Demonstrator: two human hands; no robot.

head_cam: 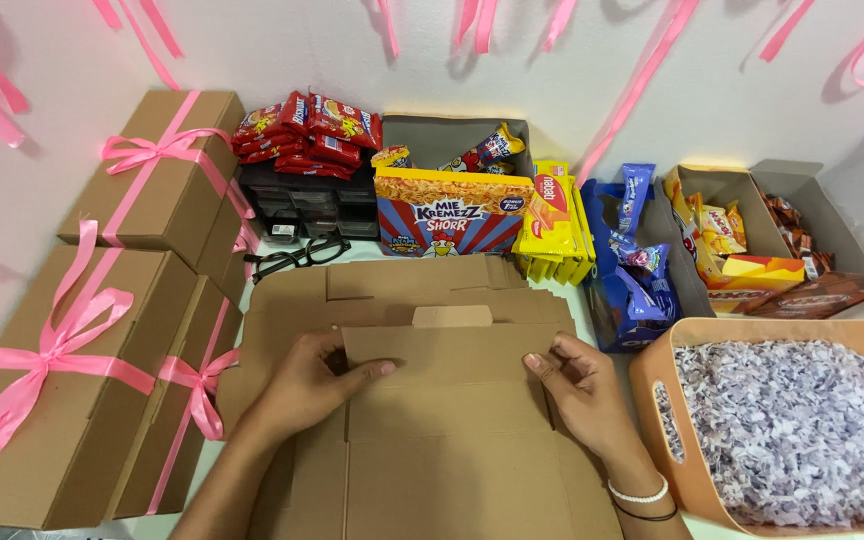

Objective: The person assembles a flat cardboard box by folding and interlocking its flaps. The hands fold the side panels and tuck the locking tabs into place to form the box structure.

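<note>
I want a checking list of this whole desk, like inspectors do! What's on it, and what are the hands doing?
Surface: pale table, mostly covered.
Job's things: flat unfolded cardboard box on a stack of cardboard blanks.
Clutter: orange basket of shredded paper; snack packets in red, yellow and blue; black glasses; black drawer unit.
Grippers: left hand and right hand press on the box flaps, open, palms down.
Cables: nothing seen.
Surroundings: closed boxes tied with pink ribbon on the left; pink ribbons hanging on a white wall.
</note>
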